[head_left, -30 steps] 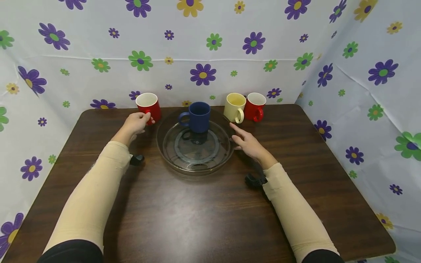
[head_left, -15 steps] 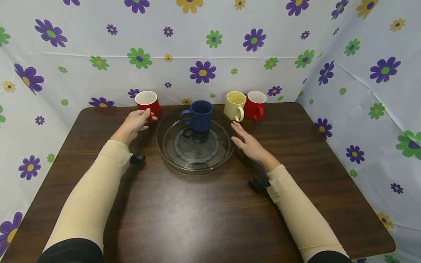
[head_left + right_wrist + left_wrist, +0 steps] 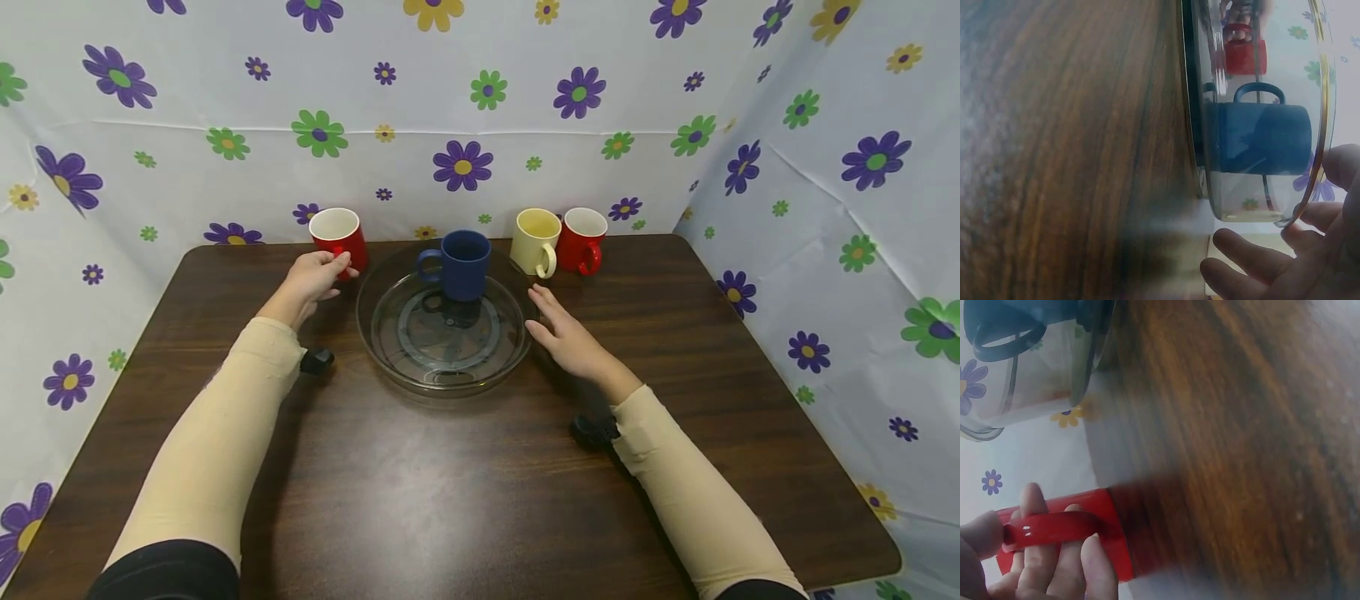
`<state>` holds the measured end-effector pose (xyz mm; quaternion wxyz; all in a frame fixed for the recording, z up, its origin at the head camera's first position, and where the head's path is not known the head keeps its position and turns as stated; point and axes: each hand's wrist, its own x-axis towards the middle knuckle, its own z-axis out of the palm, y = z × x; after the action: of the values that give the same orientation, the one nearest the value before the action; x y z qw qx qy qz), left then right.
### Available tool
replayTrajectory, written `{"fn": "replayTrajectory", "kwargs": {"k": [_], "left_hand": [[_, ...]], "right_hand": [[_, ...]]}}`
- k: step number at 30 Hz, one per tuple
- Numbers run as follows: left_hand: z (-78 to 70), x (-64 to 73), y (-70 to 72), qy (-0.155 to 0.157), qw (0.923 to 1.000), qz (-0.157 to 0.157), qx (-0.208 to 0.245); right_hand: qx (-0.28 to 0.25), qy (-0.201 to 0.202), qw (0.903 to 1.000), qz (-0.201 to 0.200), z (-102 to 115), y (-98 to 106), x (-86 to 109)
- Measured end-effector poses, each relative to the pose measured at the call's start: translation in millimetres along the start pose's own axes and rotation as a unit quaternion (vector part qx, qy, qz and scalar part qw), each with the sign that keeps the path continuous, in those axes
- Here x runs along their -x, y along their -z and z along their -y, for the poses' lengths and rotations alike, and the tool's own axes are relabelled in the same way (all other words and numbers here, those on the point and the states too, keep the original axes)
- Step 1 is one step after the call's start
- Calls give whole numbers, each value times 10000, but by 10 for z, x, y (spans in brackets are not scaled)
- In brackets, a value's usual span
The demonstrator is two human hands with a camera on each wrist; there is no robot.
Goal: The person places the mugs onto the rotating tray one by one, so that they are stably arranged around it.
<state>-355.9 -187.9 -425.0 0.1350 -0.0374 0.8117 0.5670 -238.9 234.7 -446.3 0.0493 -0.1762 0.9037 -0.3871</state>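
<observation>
At the back left of the table, my left hand (image 3: pixel 309 285) holds a red mug (image 3: pixel 352 237) with a white inside. In the left wrist view, its fingers pass behind the mug's handle (image 3: pixel 1054 528) and the thumb lies at the handle's end. A round, clear glass dish (image 3: pixel 450 373) sits at the middle back. Inside it, toward the far side, stands a blue mug (image 3: pixel 467 268), upright with its handle to the left. My right hand (image 3: pixel 573 340) is at the dish's right side, fingers extended; in the right wrist view the thumb and fingers lie along the rim (image 3: pixel 1317 156).
A pale yellow mug (image 3: pixel 534 243) and another red mug (image 3: pixel 581 242) stand side by side behind the dish, to its right. The brown wooden table (image 3: pixel 450 492) ends at a flowered cloth wall (image 3: pixel 420 158) at the back.
The blue mug has shifted slightly to the right inside the dish. My right hand has moved a little to the right along the dish's side. My left hand stays at the red mug.
</observation>
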Motion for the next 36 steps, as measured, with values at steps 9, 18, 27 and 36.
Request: {"fn": "replayTrajectory", "kwargs": {"k": [9,18,27,36], "left_hand": [[-16,-8,-28,105,9954,-234,923],[-11,32,53,211,9860,-310,1625],[-5,108,218,158,9868,-276,1586],[-176,339,331,-314,9905,-190,1329]], "right_hand": [[116,-66,9999,103,37,21,-2],[391,-254,9985,273,100,84,-10],[270,-150,9991,282,61,105,-33],[239,14,9986,474,9,193,-70]]}}
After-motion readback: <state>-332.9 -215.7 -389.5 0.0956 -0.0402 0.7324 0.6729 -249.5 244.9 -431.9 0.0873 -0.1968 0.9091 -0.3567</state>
